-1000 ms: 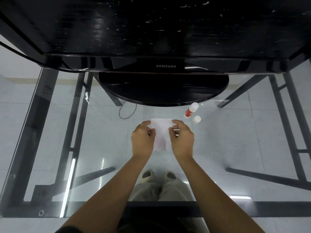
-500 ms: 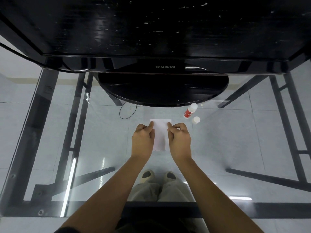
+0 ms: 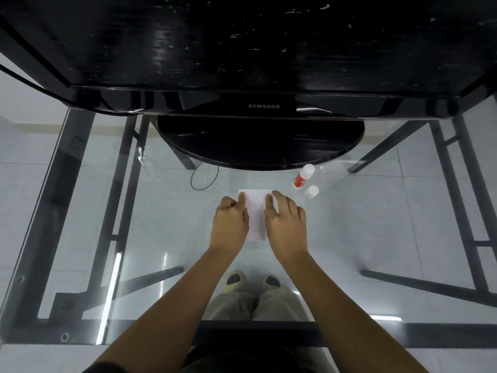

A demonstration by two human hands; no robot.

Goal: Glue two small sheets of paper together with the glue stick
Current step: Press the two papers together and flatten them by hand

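Observation:
A small white paper sheet point(image 3: 256, 208) lies flat on the glass table point(image 3: 376, 224), straight ahead of me; I cannot tell if a second sheet lies under it. My left hand point(image 3: 230, 224) rests on its left edge, index finger stretched onto the upper left corner, other fingers curled. My right hand point(image 3: 286, 224) lies on the right edge with its fingers straightened and pressing near the upper right corner. The red-and-white glue stick point(image 3: 302, 177) lies uncapped just beyond the sheet's right corner. Its white cap point(image 3: 312, 191) stands beside it.
A black Samsung monitor point(image 3: 263, 106) with a round base point(image 3: 261, 141) stands close behind the paper. The table's black metal frame, the floor tiles and my feet show through the glass. A thin cable loop point(image 3: 203, 179) lies left of the base.
Both hands went from pinching the sheet's sides to pressing on it. The right hand's fingers straightened and slid toward the top right corner. The paper stayed in place.

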